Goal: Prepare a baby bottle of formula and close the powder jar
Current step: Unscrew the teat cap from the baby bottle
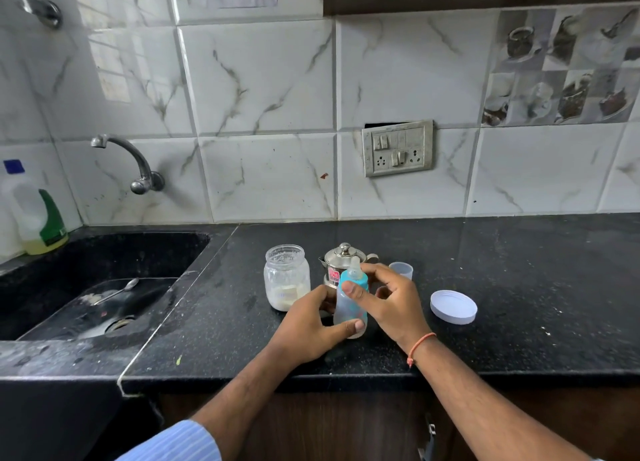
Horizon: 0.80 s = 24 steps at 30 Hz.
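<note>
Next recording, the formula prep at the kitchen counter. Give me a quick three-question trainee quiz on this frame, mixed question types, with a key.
1. True or false: the white lid is screwed onto the powder jar.
2. Which hand grips the lower body of the baby bottle? A) left hand B) right hand C) neither
3. Fill in: the spoon lies in the ____.

Key
1. False: the jar stands open and the lid lies on the counter, to the right of the hands.
2. A: the left hand holds the bottle low down, while the right hand grips near the blue collar.
3. Sink.
</note>
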Each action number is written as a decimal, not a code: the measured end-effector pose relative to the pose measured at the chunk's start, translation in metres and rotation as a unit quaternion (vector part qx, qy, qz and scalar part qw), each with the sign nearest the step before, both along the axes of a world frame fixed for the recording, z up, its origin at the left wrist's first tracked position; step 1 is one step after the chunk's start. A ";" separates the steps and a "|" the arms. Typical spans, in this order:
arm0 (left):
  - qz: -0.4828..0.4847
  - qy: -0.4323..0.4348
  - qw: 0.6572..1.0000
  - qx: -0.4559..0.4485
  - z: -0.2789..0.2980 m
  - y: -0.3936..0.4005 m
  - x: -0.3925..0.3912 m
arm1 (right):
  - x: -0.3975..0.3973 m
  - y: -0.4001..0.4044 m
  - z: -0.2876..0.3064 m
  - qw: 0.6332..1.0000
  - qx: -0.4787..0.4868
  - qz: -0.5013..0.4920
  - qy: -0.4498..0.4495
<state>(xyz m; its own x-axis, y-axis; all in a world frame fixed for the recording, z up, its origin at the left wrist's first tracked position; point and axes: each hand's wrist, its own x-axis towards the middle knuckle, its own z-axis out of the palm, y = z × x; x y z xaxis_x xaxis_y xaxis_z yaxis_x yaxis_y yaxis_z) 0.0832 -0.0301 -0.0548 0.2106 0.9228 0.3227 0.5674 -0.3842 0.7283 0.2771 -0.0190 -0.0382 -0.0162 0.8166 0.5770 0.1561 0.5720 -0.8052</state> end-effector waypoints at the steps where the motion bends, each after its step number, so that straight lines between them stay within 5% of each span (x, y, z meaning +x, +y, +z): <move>1: -0.006 0.000 1.000 0.000 -0.001 0.001 0.000 | -0.001 0.001 0.000 1.000 0.001 -0.003 -0.005; 12: -0.080 -0.007 0.996 -0.029 0.006 -0.002 -0.005 | -0.001 -0.002 0.005 0.999 -0.030 0.037 0.021; 24: 0.026 -0.027 0.999 0.035 0.007 -0.020 0.020 | -0.007 -0.005 0.002 0.998 0.051 -0.025 -0.041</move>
<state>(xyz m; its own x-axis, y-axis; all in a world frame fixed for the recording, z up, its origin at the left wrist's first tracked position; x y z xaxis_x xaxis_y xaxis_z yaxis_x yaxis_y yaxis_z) 0.1028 -0.0497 -0.0481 0.1431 0.9071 0.3958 0.5481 -0.4056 0.7315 0.2699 -0.0238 -0.0358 -0.0274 0.7544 0.6559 0.2493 0.6406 -0.7263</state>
